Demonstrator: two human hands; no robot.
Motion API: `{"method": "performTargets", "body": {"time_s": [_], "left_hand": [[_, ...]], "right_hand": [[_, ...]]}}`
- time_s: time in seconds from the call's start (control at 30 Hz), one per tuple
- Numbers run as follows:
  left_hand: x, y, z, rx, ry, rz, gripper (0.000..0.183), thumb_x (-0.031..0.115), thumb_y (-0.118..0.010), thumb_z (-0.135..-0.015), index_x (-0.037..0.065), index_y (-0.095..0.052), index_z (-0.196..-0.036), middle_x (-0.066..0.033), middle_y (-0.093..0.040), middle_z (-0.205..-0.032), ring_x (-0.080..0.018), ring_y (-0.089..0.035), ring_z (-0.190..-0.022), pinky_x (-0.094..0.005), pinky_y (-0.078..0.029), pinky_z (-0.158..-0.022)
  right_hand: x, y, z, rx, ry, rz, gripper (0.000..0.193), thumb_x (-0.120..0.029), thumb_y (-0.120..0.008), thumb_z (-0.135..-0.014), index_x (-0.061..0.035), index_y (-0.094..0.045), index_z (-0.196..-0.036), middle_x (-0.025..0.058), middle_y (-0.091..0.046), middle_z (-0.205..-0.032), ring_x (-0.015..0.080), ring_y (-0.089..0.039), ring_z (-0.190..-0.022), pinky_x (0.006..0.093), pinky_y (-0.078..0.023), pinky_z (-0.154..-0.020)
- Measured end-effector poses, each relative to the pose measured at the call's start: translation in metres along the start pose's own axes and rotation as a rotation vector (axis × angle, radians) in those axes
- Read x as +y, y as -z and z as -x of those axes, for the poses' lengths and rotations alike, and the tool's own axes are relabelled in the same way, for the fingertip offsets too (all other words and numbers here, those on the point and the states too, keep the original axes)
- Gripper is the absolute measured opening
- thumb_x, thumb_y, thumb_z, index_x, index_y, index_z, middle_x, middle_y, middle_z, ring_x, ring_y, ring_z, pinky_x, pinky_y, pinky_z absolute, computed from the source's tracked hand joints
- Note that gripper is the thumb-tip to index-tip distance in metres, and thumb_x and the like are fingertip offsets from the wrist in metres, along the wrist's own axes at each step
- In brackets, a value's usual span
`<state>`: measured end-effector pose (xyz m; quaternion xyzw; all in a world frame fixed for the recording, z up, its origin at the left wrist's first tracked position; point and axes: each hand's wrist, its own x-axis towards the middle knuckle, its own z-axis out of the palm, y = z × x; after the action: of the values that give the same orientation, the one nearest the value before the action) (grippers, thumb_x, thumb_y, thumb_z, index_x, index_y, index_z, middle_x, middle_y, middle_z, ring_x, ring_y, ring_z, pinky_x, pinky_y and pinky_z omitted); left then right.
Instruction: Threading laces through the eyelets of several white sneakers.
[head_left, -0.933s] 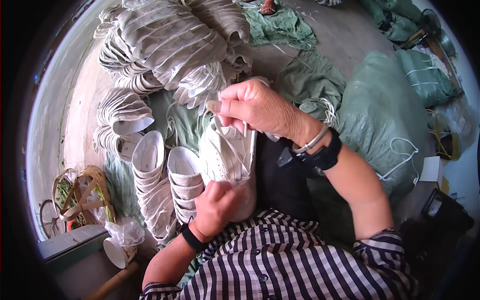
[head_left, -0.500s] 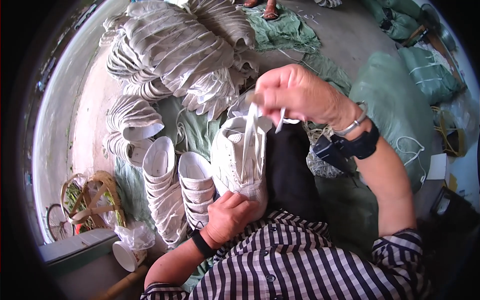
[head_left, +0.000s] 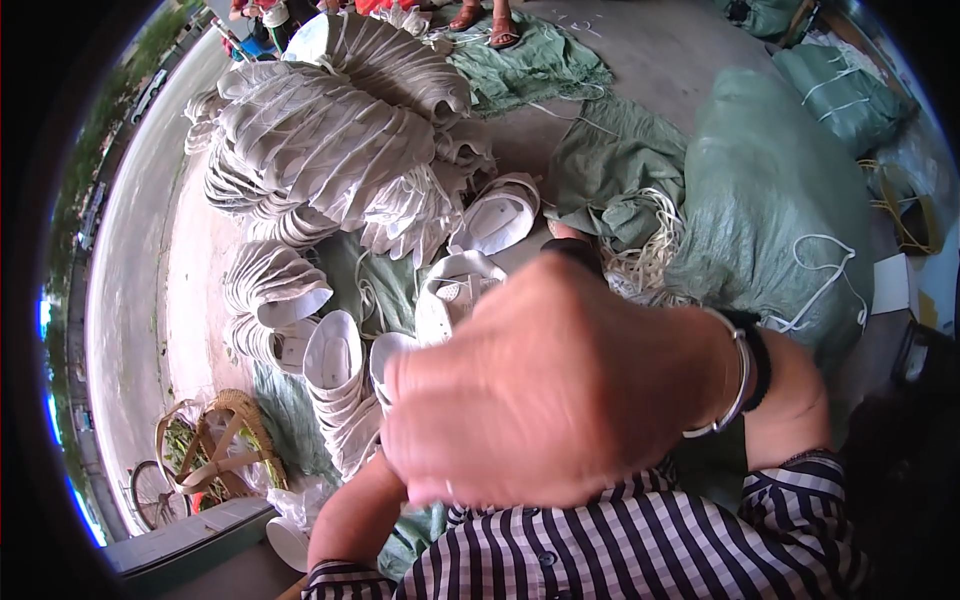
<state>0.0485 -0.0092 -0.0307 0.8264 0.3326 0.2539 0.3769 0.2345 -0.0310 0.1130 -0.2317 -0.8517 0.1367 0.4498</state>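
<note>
My right hand [head_left: 540, 390] is raised close in front of me, large and blurred by motion. Its fingers are curled closed round a white shoelace, mostly hidden in the fist; only a pale speck shows by the fingertips. Behind it, the heel and collar of a white shoe [head_left: 434, 312] stick out; the hand covers the toe and laced front. My left forearm [head_left: 350, 515] comes up from the lower edge, but the left hand is hidden behind the right one. A stack of nested white shoe uppers [head_left: 335, 395] stands just left of the shoe.
A big heap of white shoe uppers [head_left: 310, 140] fills the far left. A bundle of white laces [head_left: 650, 245] lies beside a bulging green sack [head_left: 770, 200] at right. A wicker basket [head_left: 240, 425] stands lower left. Someone's sandalled feet [head_left: 503, 32] show at the far edge.
My right hand has come from above the shoe, where it held the lace, up close before me. It now covers my left hand, which was at the shoe's toe. The view has tilted up.
</note>
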Motion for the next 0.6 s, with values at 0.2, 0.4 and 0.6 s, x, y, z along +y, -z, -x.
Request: {"method": "performTargets", "body": {"time_s": [0.2,0.4,0.6], "left_hand": [[-0.023,-0.019,0.018,0.308,0.533,0.767,0.028,0.023,-0.048,-0.098,0.003,-0.064,-0.087,0.0015,-0.057,-0.066,-0.0053,-0.048,-0.058,-0.0212,-0.036,-0.051],[-0.083,0.067,0.037,0.717,0.605,0.961,0.028,0.038,-0.050,-0.095,0.012,-0.057,-0.088,0.0023,-0.052,-0.069,-0.0078,-0.048,-0.061,-0.0230,-0.037,-0.051],[-0.184,0.190,0.098,0.839,0.651,1.189,0.019,0.023,-0.045,-0.097,0.009,-0.054,-0.089,0.0024,-0.053,-0.068,-0.0124,-0.051,-0.064,-0.0292,-0.046,-0.066]], "right_hand": [[-0.008,0.021,0.032,0.250,-0.143,-0.447,0.026,-0.020,-0.072,-0.080,-0.0024,-0.054,-0.071,0.0090,-0.057,-0.069,0.0156,-0.049,-0.049,0.0257,-0.041,-0.043],[0.013,0.089,0.117,0.296,-1.085,-0.212,0.014,-0.017,-0.064,-0.087,-0.0037,-0.059,-0.084,-0.0007,-0.060,-0.073,0.0018,-0.049,-0.060,0.0149,-0.036,-0.049],[0.044,0.117,0.267,0.676,-1.541,-0.397,0.023,-0.029,-0.057,-0.091,-0.0058,-0.059,-0.087,-0.0036,-0.048,-0.060,0.0006,-0.033,-0.043,0.0168,-0.022,-0.037]]}}
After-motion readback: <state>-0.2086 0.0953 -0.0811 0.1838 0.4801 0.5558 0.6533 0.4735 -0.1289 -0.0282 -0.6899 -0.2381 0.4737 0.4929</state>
